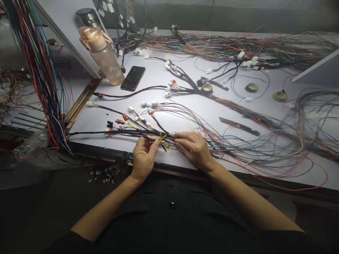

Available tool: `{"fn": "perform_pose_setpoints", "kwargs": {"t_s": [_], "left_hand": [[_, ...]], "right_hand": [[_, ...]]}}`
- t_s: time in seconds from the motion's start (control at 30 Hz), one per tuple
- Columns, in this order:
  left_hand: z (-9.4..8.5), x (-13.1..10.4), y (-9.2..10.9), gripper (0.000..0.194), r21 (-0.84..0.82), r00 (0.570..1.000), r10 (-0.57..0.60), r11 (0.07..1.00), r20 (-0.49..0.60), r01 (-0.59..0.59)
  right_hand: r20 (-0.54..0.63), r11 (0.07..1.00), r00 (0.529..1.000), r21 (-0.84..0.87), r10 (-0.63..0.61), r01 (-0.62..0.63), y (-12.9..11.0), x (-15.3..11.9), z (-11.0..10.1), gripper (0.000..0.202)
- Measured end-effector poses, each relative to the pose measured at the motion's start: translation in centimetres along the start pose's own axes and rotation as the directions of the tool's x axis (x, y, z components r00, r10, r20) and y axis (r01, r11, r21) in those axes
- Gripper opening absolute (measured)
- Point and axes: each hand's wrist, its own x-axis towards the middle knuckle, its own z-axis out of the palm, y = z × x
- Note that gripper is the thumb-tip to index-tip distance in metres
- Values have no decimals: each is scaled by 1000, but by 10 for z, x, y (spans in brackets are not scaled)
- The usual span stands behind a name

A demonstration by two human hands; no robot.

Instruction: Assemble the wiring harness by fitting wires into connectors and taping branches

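The wire bundle (127, 132) lay along the near edge of the smooth, pale bench (156, 77), its left stretch sheathed in matte black and its right end fanning into thin, loose, multicoloured strands. The left hand (144, 155) had thumb and fingers pinched together on a thin, curling yellow wire (162, 140) against the bundle. Just to its right, the right hand (194, 150) had its fingers closed on the bundle where the strands came out. Small, blocky connectors (141, 119) in white, red and black tipped the branches beyond the left hand.

Farther back, a second harness (230, 104) ran slantwise, near squat tape rolls (207, 88) and a flat, dark strip (239, 126). A glossy phone (133, 78) lay flat beside a translucent, peach-tinted bottle (106, 63).

The fingers hid the bundle where they gripped it, and whether the yellow wire was knotted was too small to tell. The hanging wires (39, 70) were cut off at the top, and the far tangle blurred toward the right.
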Motion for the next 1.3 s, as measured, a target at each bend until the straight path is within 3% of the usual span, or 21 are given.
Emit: {"fn": "perform_pose_setpoints", "kwargs": {"t_s": [0.2,0.47,0.77,1.0,1.3], "left_hand": [[1,-8,-5,12,30,998,-18,999,-56,20],[0,-8,-2,13,17,998,-59,998,-22,60],[1,-11,-1,9,15,999,40,999,27,-40],[2,-12,-2,10,11,998,17,1000,63,-18],[3,-10,0,10,-8,999,-34,999,38,34]], "right_hand": [[-2,1000,1000,-25,12,-12,1,-2,5,12],[-11,1000,1000,-18,23,-23,2,-2,6,11],[-2,999,1000,-29,23,-23,0,-1,5,12],[4,999,1000,-31,30,-30,0,-1,5,12],[2,994,997,86,74,-74,0,2,2,13]]}}
